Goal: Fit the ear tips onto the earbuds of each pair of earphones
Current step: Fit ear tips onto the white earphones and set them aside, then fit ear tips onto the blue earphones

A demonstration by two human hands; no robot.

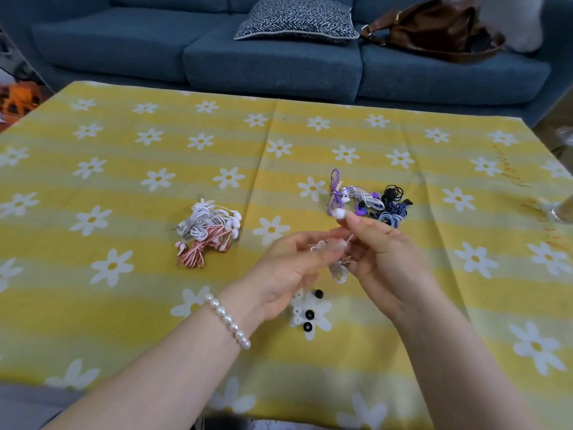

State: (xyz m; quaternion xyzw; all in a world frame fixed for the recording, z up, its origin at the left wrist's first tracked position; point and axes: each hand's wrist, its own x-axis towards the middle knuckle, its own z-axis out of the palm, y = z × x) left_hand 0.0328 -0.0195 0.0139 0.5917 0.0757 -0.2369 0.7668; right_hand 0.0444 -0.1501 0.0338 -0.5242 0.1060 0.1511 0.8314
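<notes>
My right hand (384,252) pinches a white earbud (340,214) at its fingertips, raised above the table. My left hand (288,268) holds the same earphones' white cable (339,268), which dangles between both hands; it is blurred. Loose ear tips (305,311), some white and some black, lie on the cloth just below my hands. A pile of white and red-striped earphones (206,234) sits to the left. A pile of purple, blue and black earphones (372,201) lies just behind my right hand.
A yellow tablecloth with white daisies (124,169) covers the table. Behind it stands a blue sofa (273,60) with a patterned cushion (297,20) and a brown bag (434,29). A clear glass object (558,209) sits at the right edge.
</notes>
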